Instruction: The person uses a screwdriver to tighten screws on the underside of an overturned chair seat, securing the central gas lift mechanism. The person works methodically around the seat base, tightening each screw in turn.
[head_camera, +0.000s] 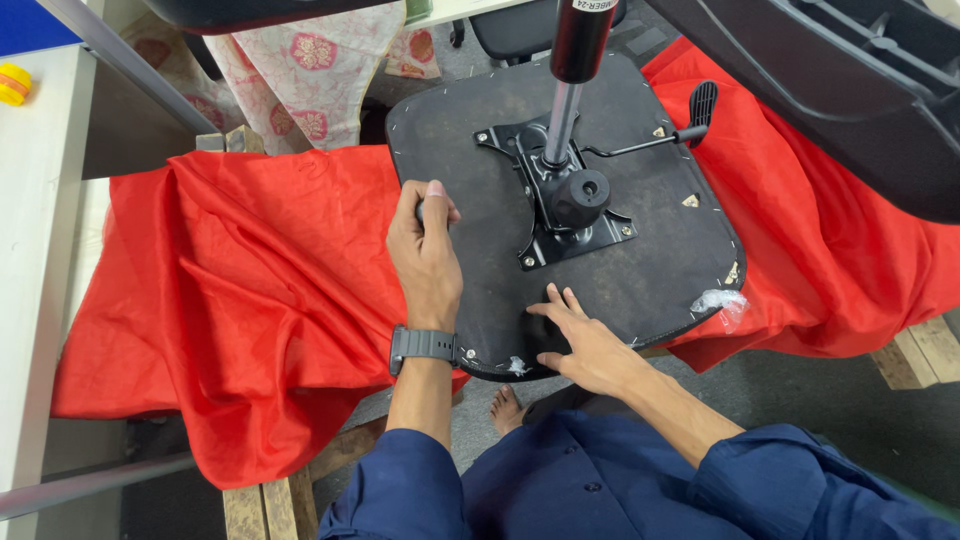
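Observation:
An upturned office chair seat (640, 260) lies bottom up on a red cloth (250, 280). A black metal mechanism plate (560, 200) with a round knob is bolted to its middle, and a gas cylinder (568, 90) stands up from it. A lever with a black paddle (700, 105) sticks out to the right. My left hand (425, 250) is closed around a small tool handle at the seat's left edge. Open and flat, my right hand (585, 345) rests on the seat's near edge.
A black plastic chair part (850, 90) hangs at the upper right. A white table (30, 250) with a yellow object (12, 83) stands at the left. Wooden pallet boards (920, 350) show under the cloth. A bare foot (508, 405) is below the seat.

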